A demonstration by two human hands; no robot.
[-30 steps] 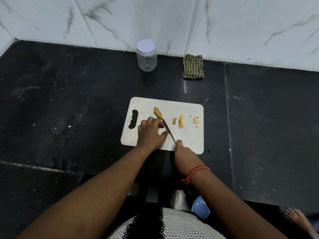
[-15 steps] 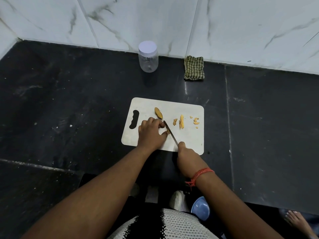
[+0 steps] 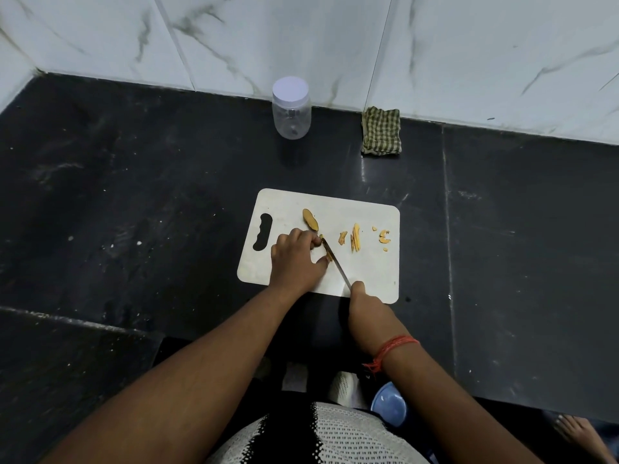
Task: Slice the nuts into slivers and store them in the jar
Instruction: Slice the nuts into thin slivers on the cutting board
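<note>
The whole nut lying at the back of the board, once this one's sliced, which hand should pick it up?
Probably the left hand. It rests on the cutting board just in front of the whole nut, pinching only the nut being cut. The right hand grips the knife at the board's near edge.

A home kitchen: black stone counter [image 3: 134,202], marble-tiled wall [image 3: 469,45], cutting board [image 3: 368,272], checked dishcloth [image 3: 381,130].
</note>
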